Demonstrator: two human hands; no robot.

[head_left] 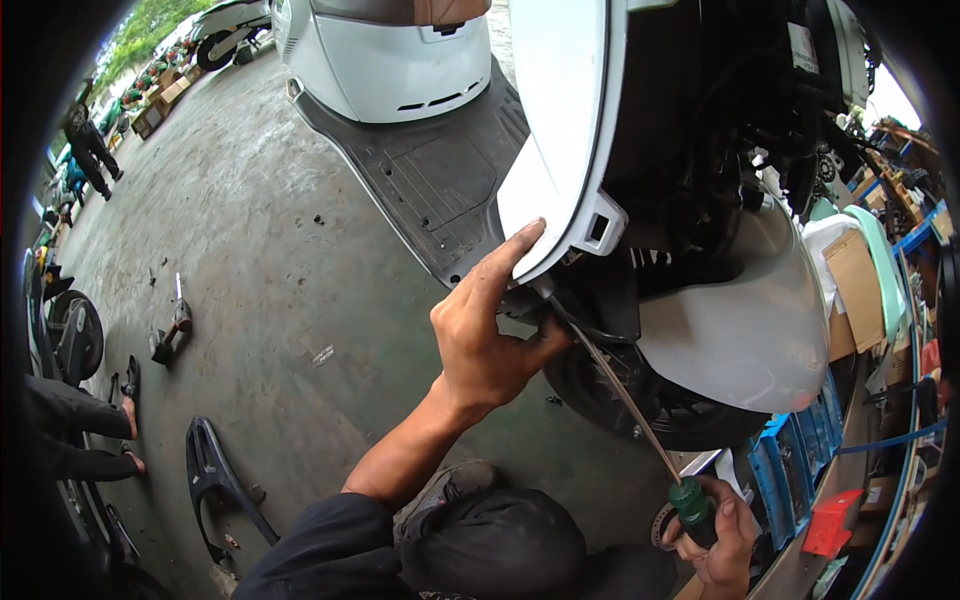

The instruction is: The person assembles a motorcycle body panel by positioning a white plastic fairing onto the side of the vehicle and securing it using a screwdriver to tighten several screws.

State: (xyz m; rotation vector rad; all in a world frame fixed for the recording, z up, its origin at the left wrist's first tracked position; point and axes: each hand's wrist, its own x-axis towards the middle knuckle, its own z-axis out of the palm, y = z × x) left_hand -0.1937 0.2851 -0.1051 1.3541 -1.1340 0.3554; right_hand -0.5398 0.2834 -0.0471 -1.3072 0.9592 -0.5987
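On the concrete floor (270, 250) at far left lie a small hand tool (172, 330) and a black curved plastic panel (215, 485), well apart from the work. The left hand (485, 335) reaches up from a bent forearm, fingers spread flat against the lower edge of the scooter's white body panel (560, 130), thumb tucked under it; its grip is released, pressing rather than clasping. A long screwdriver (630, 405) runs on a slant, tip up-left beneath that panel beside the left thumb, green handle down-right. The black front tyre (650, 400) and white fender (745, 320) sit just behind the shaft. The right hand (715, 535), low at right, clenches the handle.
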